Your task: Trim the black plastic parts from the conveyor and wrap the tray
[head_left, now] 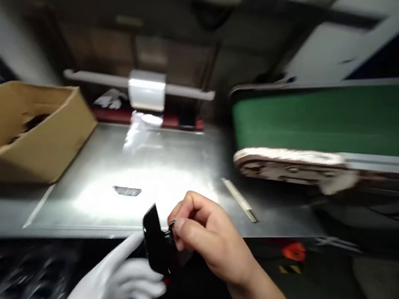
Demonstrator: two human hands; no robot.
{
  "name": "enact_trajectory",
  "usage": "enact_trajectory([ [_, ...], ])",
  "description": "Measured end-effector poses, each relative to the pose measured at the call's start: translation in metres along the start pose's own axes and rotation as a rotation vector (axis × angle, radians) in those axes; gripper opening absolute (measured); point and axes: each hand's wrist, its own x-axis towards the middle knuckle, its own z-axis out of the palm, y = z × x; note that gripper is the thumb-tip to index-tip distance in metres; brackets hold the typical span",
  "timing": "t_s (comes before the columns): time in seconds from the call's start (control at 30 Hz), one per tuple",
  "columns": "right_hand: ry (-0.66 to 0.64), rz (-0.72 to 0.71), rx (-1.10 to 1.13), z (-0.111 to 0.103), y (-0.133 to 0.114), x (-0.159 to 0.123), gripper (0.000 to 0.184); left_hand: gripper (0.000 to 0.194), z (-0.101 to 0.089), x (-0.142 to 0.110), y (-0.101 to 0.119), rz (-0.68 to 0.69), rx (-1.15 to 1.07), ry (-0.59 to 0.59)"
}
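Observation:
A small glossy black part (pixel 155 241), flat with an angled top, is tilted between my hands above the front edge of the bench. My left hand (pixel 120 276) wears a white glove. One gloved finger rests at the part's left edge and the others curl by its lower end, so it is gripped between them. My right hand (pixel 206 234) is bare, thumb and index finger pinched on a small dark piece at the part's right side. Whether that piece is joined to the part, I cannot tell. Motion blur softens the details.
On the metal bench (pixel 103 156) lie a small trapezoid piece (pixel 127 191) and a pale strip tool (pixel 240 200). A cardboard box (pixel 54 135) stands left, a clear film roll (pixel 146 91) hangs behind. A green conveyor (pixel 335 121) is right; dark trays (pixel 25 269) sit lower left.

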Motion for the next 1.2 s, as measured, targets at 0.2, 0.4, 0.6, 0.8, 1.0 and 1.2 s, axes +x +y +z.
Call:
enact_trajectory([
  [0.2,-0.036,0.154,0.128,0.049,0.07,0.007,0.009,0.052,-0.045,-0.023,-0.025,0.212,-0.231,0.001],
  [0.4,0.016,0.194,0.183,0.061,0.093,-0.004,0.01,0.048,-0.058,-0.032,-0.042,0.147,-0.341,-0.025],
  [0.6,0.061,0.223,0.217,0.064,0.101,-0.012,0.01,0.048,-0.06,-0.036,-0.044,0.113,-0.324,-0.03],
  [0.8,0.093,0.236,0.243,0.061,0.102,-0.02,0.01,0.048,-0.056,-0.033,-0.044,0.076,-0.274,0.003],
  [1.0,0.064,0.232,0.177,0.053,0.107,-0.019,0.011,0.048,-0.055,-0.031,-0.044,0.039,-0.283,0.01],
  [1.2,-0.012,0.222,0.121,0.049,0.111,-0.019,0.018,0.047,-0.052,-0.029,-0.041,0.032,-0.28,0.037],
])
